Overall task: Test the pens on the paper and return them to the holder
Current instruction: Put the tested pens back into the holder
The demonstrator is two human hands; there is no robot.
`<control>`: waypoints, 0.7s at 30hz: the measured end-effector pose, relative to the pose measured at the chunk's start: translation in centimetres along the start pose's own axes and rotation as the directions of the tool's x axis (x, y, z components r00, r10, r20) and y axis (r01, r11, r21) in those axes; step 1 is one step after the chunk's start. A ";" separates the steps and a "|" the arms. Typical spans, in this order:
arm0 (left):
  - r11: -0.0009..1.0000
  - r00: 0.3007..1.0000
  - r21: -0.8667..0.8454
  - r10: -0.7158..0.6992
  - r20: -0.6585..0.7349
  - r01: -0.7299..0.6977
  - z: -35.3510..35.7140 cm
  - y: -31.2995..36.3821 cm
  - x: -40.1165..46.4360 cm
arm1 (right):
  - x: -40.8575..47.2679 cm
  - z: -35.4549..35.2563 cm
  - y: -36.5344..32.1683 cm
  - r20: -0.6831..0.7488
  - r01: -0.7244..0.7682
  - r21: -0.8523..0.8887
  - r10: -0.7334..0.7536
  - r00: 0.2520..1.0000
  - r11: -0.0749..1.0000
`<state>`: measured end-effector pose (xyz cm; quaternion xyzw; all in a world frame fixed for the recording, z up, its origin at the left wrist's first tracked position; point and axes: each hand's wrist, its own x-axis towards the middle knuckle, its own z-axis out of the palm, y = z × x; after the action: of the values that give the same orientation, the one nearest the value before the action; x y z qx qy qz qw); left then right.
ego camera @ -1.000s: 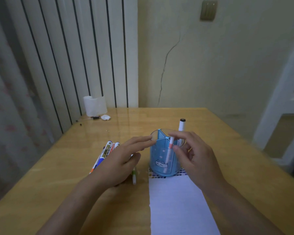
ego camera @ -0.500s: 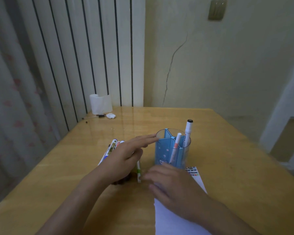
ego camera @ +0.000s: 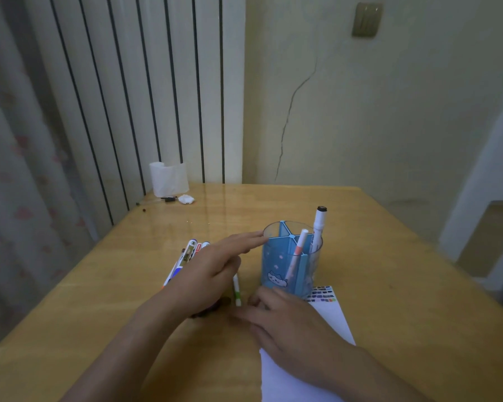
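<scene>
While the left hand (ego camera: 212, 274) rests straight fingers on the rim of the blue holder (ego camera: 291, 262), the right hand (ego camera: 285, 320) reaches, fingers loosely spread and holding nothing, toward the green-banded pen (ego camera: 237, 290) lying on the worktop (ego camera: 389, 271) between the hands. To take it well, pinch mid-barrel and keep steadying the holder. The pen's long axis runs toward and away from the person, its green band at the near end. More pens (ego camera: 186, 256) lie left; two stand in the holder, beside the paper (ego camera: 331, 314).
</scene>
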<state>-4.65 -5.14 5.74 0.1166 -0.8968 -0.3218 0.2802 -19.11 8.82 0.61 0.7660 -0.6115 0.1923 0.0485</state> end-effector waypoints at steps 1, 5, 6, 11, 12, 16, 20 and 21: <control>1.000 1.000 0.001 0.004 0.000 -0.004 0.0 0.0 0.0 | 0.0 0.1 0.0 0.005 0.001 -0.007 0.000 1.000 1.000; 1.000 1.000 -0.004 0.004 -0.009 -0.004 0.1 -0.1 -0.1 | 0.2 -0.9 -0.1 -0.021 -0.011 0.038 0.012 1.000 0.999; 1.000 1.000 -0.008 0.002 -0.014 -0.002 0.1 -0.1 -0.1 | 0.2 -1.3 -0.2 -0.030 -0.019 0.068 0.021 0.999 0.998; 1.000 1.000 -0.016 -0.008 -0.014 0.007 0.1 -0.1 -0.1 | -0.3 -2.8 -0.5 -0.131 -0.096 0.227 0.128 0.983 0.969; 1.000 1.000 -0.016 -0.010 -0.013 0.009 0.1 -0.1 -0.1 | -0.4 -3.1 -0.4 -0.158 -0.115 0.276 0.163 0.974 0.954; 1.000 1.000 0.015 -0.025 -0.013 0.025 0.1 0.1 -0.1 | -0.8 -4.3 0.4 -0.281 -0.118 0.383 0.237 0.930 0.916; 0.998 1.000 0.056 -0.023 0.009 0.022 0.4 0.2 -0.2 | -1.1 -5.4 0.8 -0.368 -0.087 0.498 0.301 0.880 0.863; 0.998 1.000 0.059 -0.028 0.014 0.027 0.4 0.2 -0.3 | -1.1 -5.6 0.8 -0.373 -0.080 0.524 0.314 0.873 0.848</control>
<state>-4.69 -4.70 5.47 0.1346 -0.9063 -0.2999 0.2657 -21.37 11.39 5.24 0.6189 -0.5915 0.5159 -0.0304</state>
